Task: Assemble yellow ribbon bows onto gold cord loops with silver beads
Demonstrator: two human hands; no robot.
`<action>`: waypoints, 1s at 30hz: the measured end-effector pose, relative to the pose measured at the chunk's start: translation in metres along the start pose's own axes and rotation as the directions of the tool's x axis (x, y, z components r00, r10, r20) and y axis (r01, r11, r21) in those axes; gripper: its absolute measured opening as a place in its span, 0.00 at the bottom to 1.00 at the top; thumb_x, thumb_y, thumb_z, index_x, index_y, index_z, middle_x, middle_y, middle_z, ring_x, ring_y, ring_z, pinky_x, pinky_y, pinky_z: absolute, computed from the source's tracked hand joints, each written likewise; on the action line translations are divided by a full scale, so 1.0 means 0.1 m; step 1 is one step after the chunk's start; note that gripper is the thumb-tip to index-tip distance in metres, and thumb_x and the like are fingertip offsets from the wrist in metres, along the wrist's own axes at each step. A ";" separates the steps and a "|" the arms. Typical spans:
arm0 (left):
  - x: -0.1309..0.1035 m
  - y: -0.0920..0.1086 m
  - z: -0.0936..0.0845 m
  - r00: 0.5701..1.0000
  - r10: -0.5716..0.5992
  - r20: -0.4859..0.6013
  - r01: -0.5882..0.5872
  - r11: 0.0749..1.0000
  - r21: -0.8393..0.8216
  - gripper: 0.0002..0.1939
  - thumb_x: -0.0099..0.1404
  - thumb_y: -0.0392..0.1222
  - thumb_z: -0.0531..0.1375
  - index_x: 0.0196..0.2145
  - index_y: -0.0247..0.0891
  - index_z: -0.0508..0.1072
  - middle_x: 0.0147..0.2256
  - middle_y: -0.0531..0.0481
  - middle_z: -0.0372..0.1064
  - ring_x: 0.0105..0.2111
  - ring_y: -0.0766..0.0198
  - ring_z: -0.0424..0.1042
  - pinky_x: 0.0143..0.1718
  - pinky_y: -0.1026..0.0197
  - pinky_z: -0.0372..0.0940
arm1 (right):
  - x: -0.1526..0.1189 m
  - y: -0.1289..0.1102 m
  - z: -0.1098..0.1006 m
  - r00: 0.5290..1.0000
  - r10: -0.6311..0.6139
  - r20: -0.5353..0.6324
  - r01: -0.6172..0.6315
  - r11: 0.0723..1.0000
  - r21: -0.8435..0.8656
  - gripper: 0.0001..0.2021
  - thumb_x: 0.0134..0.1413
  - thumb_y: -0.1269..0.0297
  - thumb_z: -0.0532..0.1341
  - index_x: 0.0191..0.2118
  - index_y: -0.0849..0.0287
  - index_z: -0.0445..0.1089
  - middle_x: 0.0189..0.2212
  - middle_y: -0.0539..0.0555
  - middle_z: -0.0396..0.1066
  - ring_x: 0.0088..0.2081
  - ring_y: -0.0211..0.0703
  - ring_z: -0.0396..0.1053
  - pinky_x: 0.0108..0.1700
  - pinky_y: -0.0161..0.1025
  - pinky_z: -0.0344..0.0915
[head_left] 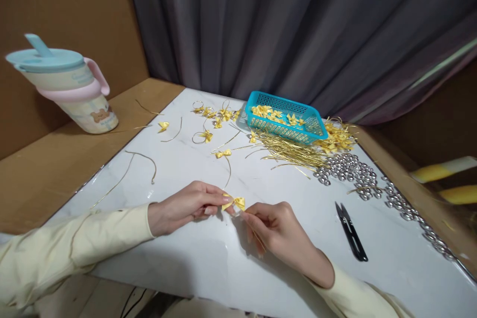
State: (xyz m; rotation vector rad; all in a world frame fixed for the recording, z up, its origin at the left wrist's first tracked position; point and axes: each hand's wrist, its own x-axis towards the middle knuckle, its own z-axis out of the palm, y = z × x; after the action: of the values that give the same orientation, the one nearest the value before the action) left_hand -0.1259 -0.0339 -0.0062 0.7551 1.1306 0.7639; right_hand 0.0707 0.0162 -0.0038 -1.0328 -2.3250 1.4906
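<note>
A small yellow ribbon bow [239, 202] is pinched by its left loop between the thumb and fingers of my left hand [188, 207], just above the white tabletop. My right hand [279, 228] is closed in a pinch at the bow's lower right. A thin gold cord [260, 240] runs out below its fingers. How the cord meets the bow is hidden by my fingertips. Just beyond my hands lies another yellow bow [222, 154] with a gold cord trailing from it. Black thread snips [351, 233] rest to the right of my right hand.
A turquoise basket [286, 131] holding yellow bows stands at the back. Near it lie a bundle of gold cords [292, 150], a pile of bows [337, 138] and many silver rings [350, 171]. Corded bows [225, 114] lie back-centre. A lidded cup [80, 92] stands left.
</note>
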 end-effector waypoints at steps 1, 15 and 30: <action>0.00 0.00 0.00 1.000 0.001 0.001 -0.001 1.000 0.004 0.16 0.55 0.50 0.61 0.29 0.31 0.74 0.15 0.61 0.44 0.17 0.73 0.38 0.20 0.63 0.33 | 0.00 0.00 0.00 1.000 0.002 0.001 -0.002 1.000 0.002 0.17 0.57 0.60 0.52 0.20 0.60 0.65 0.09 0.47 0.61 0.12 0.32 0.60 0.19 0.30 0.56; 0.00 -0.03 -0.01 1.000 0.015 0.001 -0.015 1.000 -0.008 0.16 0.54 0.50 0.61 0.29 0.31 0.74 0.15 0.61 0.44 0.17 0.74 0.38 0.20 0.63 0.33 | 0.01 -0.03 0.01 1.000 0.001 -0.009 -0.001 1.000 0.018 0.17 0.57 0.60 0.53 0.20 0.60 0.64 0.09 0.46 0.61 0.12 0.32 0.59 0.19 0.30 0.56; 0.00 -0.04 -0.01 1.000 0.029 -0.009 -0.029 0.999 0.015 0.15 0.55 0.49 0.61 0.29 0.31 0.75 0.14 0.61 0.45 0.17 0.74 0.40 0.20 0.63 0.34 | 0.01 -0.05 0.01 1.000 0.014 0.003 -0.015 0.998 0.060 0.16 0.56 0.62 0.53 0.19 0.60 0.64 0.09 0.45 0.60 0.11 0.30 0.57 0.18 0.29 0.54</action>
State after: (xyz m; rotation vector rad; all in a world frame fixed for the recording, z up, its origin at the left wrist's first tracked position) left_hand -0.1259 -0.0354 -0.0094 0.7828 1.1369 0.7849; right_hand 0.0672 0.0144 -0.0003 -1.0349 -2.2641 1.5586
